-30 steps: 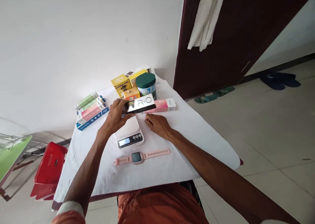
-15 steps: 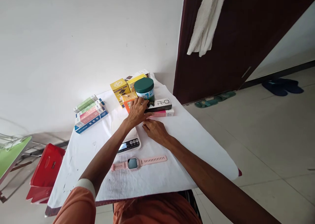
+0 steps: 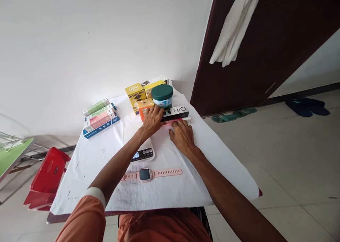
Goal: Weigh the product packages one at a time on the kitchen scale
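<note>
My left hand (image 3: 153,121) is at the left end of a black-and-white R&O box (image 3: 180,111), its fingers over the top and its thumb along the front. The box lies on a slim pink-and-white box (image 3: 187,120). My right hand (image 3: 182,137) rests its outstretched fingers against the pink-and-white box, thumb apart. Close behind my left hand are an orange box (image 3: 140,111) and a green-lidded jar (image 3: 162,93). A kitchen scale (image 3: 143,154) with a lit display sits below my left wrist, partly hidden by the forearm.
A pink-strapped watch (image 3: 145,174) lies near the table's front. Several flat boxes (image 3: 101,119) are stacked at the left. Yellow boxes (image 3: 135,95) stand by the wall. A red chair (image 3: 49,174) is left of the white-covered table (image 3: 223,174); slippers (image 3: 224,118) lie by the door.
My right hand has moved right and forward from beside my left hand onto the front of the pink-and-white box. My left hand stays at the R&O box. The view has shifted slightly.
</note>
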`<action>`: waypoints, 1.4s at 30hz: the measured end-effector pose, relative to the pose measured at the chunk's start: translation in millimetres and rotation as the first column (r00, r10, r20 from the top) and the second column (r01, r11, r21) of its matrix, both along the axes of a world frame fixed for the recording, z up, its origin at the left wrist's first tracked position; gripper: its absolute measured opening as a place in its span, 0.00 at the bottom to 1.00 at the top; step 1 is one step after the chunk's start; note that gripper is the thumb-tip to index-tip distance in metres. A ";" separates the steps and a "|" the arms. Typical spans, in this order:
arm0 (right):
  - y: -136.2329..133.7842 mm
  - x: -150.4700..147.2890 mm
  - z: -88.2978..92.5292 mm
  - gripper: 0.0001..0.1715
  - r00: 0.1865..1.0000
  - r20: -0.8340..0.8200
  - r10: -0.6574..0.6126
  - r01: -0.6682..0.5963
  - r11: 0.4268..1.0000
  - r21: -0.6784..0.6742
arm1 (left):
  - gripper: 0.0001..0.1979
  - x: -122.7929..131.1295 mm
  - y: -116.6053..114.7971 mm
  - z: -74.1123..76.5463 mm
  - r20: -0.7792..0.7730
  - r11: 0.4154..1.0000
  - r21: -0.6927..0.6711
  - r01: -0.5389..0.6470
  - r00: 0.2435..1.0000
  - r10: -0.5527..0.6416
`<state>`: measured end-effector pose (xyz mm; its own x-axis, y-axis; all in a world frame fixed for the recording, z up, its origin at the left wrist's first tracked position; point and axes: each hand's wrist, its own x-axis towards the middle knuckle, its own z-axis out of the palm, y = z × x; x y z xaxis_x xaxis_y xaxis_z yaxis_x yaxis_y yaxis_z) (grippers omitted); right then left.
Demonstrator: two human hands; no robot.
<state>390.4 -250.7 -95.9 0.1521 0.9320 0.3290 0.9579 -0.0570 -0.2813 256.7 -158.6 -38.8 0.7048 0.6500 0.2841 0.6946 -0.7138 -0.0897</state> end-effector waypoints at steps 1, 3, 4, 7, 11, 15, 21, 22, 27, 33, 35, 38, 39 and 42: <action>0.3 -0.8 -0.7 0.13 1.000 -0.008 0.006 -0.006 1.000 0.001 | 0.23 0.9 -0.3 -0.2 0.003 1.000 0.004 -0.001 1.000 0.001; 0.2 -1.8 -1.5 0.13 1.000 -0.021 0.014 -0.014 1.000 0.001 | 0.22 2.5 -2.3 -0.5 0.007 1.000 0.011 -0.007 1.000 0.007; -0.2 -1.9 -1.6 0.13 1.000 -0.022 0.019 -0.019 1.000 0.004 | 0.23 2.6 -4.2 -0.3 0.008 1.000 0.014 -0.014 1.000 0.014; -1.8 -1.2 -1.7 0.12 0.999 -0.022 0.046 -0.046 0.999 0.024 | 0.30 -3.5 -11.6 2.4 0.025 1.000 0.012 -0.014 1.000 0.014; -1.6 -0.4 -5.1 0.08 0.989 -0.076 0.123 -0.115 0.988 0.101 | 0.32 -41.8 -10.8 11.7 0.123 1.000 0.005 -0.018 0.992 0.017; 0.9 -4.4 -11.6 0.17 0.973 -0.168 0.159 -0.140 0.983 0.119 | 0.27 -122.9 10.1 20.8 0.238 0.973 -0.003 -0.232 0.945 0.226; 1.8 -9.8 -16.4 0.21 0.970 -0.183 0.163 -0.150 0.985 0.080 | 0.30 -242.1 38.0 18.0 0.205 0.770 -0.122 -0.626 0.743 0.637; 1.8 -9.9 -16.6 0.21 0.970 -0.180 0.162 -0.149 0.985 0.084 | 0.31 -253.4 39.3 16.0 0.181 0.751 -0.126 -0.648 0.729 0.660; 1.8 -10.6 -16.8 0.20 0.976 -0.167 0.141 -0.131 0.989 0.069 | 0.28 -277.6 42.6 13.4 0.059 0.752 -0.106 -0.650 0.751 0.658; 3.9 -9.6 -17.1 0.19 0.975 -0.155 0.158 -0.149 0.986 0.069 | 0.23 -284.9 50.1 28.9 0.038 0.728 -0.177 -0.662 0.735 0.677; 3.9 -9.6 -15.9 0.19 0.976 -0.159 0.151 -0.143 0.988 0.058 | 0.24 -283.9 45.7 34.7 0.058 0.715 -0.213 -0.666 0.721 0.690; 3.5 -10.8 -12.8 0.18 0.976 -0.167 0.137 -0.135 0.991 0.023 | 0.24 -277.7 29.1 42.3 0.109 0.726 -0.234 -0.647 0.725 0.681; 3.5 -11.4 -11.8 0.17 0.976 -0.169 0.135 -0.135 0.991 0.012 | 0.24 -274.4 21.6 44.4 0.136 0.743 -0.230 -0.629 0.735 0.664; 3.7 -12.4 -10.4 0.16 0.978 -0.166 0.126 -0.129 0.992 -0.008 | 0.25 -259.1 -3.5 48.3 0.234 0.827 -0.223 -0.515 0.796 0.559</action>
